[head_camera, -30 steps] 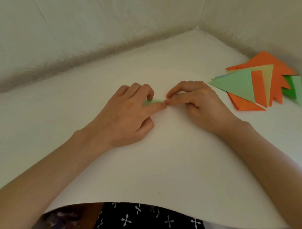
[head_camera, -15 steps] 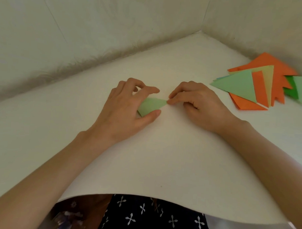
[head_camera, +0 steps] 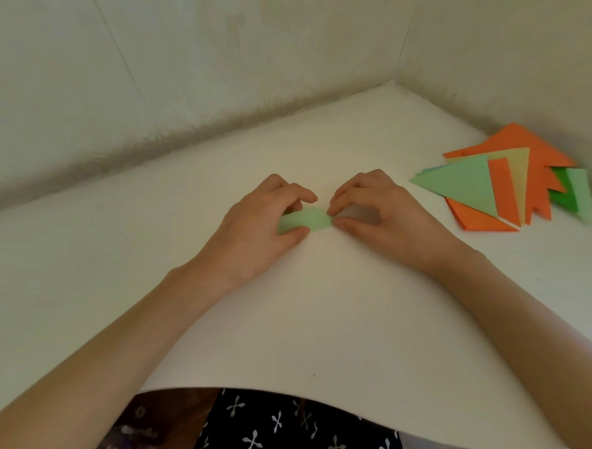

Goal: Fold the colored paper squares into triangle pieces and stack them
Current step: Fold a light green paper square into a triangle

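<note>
Left hand (head_camera: pixel 254 229) and right hand (head_camera: pixel 385 220) both pinch the green piece (head_camera: pixel 311 220); if a grip slips, the crease probably skews.

Your left hand (head_camera: pixel 254 233) and right hand (head_camera: pixel 392 224) are bare, and so are both forearms (head_camera: pixel 116 339) as far as they show. At the bottom, under the near edge of the table (head_camera: pixel 318 326), you wear a black garment (head_camera: pixel 287 429) printed with small white four-petal crosses. Left of it lies blurred purplish patterned cloth (head_camera: pixel 129 433); whether you wear it is unclear.
</note>
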